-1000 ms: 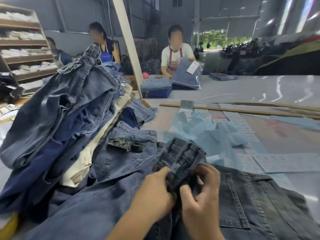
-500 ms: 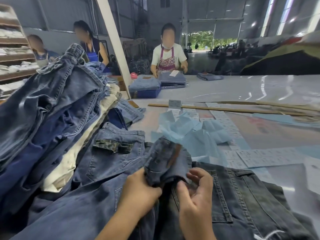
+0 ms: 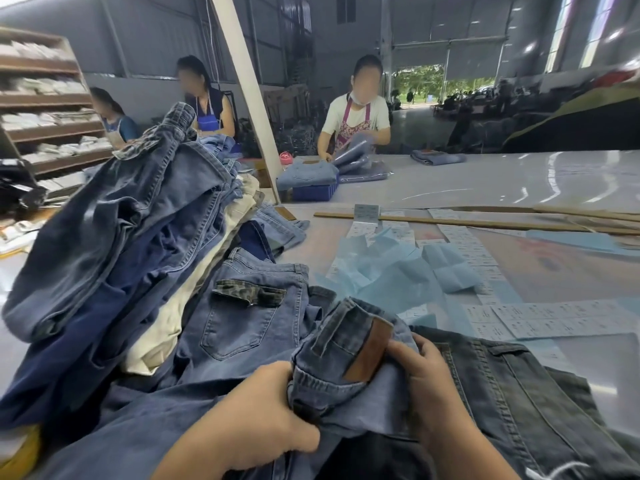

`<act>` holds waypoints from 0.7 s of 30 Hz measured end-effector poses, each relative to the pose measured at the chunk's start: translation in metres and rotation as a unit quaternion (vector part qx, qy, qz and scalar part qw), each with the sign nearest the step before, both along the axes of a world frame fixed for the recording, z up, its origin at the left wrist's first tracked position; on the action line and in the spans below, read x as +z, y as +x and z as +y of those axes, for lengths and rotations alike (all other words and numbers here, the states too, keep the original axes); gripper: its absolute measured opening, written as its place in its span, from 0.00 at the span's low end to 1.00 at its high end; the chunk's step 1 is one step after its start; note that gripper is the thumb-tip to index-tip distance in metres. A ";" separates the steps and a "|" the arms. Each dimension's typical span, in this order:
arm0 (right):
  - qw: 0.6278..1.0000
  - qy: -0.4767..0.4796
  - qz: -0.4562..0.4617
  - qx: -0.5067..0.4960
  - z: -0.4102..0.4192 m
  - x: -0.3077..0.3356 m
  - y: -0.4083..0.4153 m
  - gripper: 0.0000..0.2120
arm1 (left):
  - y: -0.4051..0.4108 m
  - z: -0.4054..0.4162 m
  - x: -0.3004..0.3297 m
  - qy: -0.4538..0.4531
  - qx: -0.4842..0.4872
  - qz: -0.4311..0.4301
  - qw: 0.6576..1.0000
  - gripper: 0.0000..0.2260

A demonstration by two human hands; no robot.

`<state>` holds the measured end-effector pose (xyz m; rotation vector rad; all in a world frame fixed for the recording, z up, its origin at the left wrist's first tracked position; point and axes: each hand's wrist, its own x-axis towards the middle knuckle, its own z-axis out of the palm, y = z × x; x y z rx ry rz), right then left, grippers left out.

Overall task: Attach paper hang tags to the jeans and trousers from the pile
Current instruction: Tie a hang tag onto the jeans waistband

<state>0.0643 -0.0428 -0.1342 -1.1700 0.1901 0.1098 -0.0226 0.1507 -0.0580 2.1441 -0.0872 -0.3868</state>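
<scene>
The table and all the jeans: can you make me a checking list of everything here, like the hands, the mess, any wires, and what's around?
Surface: pale glossy table, largely covered near the person.
Job's things: tall pile of jeans and trousers on the left; a waistband with a brown patch held up in front; printed paper tags laid in rows on the right.
Clutter: crumpled light-blue sheets; long wooden sticks.
Grippers: left hand grips the waistband; right hand pinches it beside the patch.
Cables: nothing seen.
Surroundings: three other workers, one at the table folding jeans; shelves on the left; an open doorway behind.
</scene>
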 end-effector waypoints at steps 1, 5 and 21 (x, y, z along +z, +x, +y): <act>1.000 0.006 0.000 -0.004 -0.002 0.001 -0.001 0.24 | 0.000 -0.001 0.001 0.004 -0.020 0.004 1.000 0.07; 0.999 0.000 -0.023 -0.036 -0.015 0.001 -0.010 0.15 | -0.002 -0.008 0.000 0.040 -0.041 -0.043 0.997 0.06; 0.977 -0.022 -0.110 -0.180 -0.101 0.012 -0.049 0.21 | 0.002 -0.082 0.007 -0.030 0.191 -0.316 0.929 0.09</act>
